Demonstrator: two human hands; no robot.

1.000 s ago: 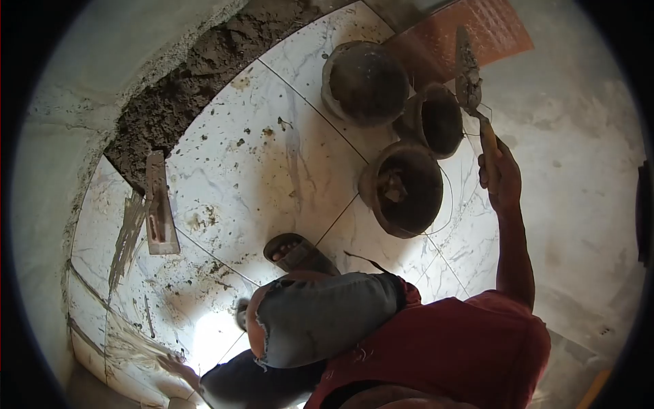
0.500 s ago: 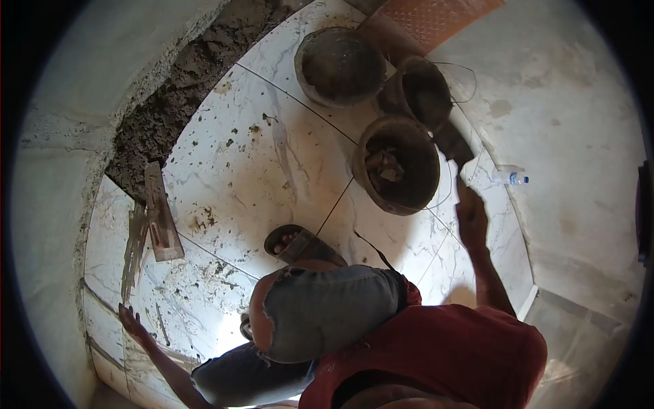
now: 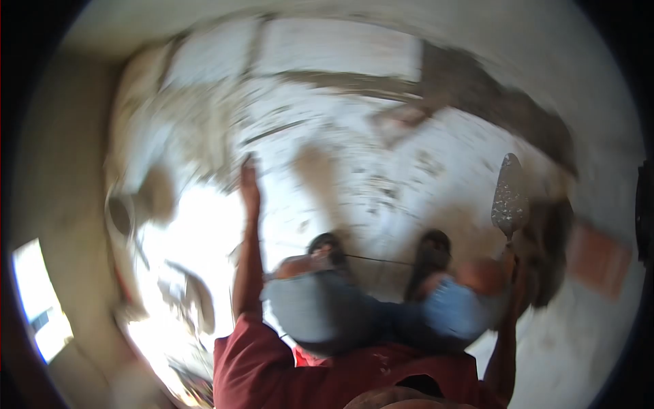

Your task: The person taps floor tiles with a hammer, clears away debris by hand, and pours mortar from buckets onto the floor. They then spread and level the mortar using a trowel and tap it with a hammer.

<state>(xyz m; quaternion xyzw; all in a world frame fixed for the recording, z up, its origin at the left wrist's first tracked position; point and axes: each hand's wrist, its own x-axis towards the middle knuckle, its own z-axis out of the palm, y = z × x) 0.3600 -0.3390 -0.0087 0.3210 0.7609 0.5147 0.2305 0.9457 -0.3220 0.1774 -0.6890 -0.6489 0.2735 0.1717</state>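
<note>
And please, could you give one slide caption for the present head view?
Right hand gripping a trowel, left hand outstretched over the spattered tiled floor.

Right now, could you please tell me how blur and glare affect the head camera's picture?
Head view: motion blur smears the floor and orange sheet; glare washes out the floor at left; the trowel looks crisper; wide-angle distortion bows the room, with black corners.

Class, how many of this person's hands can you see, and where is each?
2. The left hand is extended over the tiled floor, seemingly empty; the right hand, blurred beside a knee, holds the trowel.
</note>
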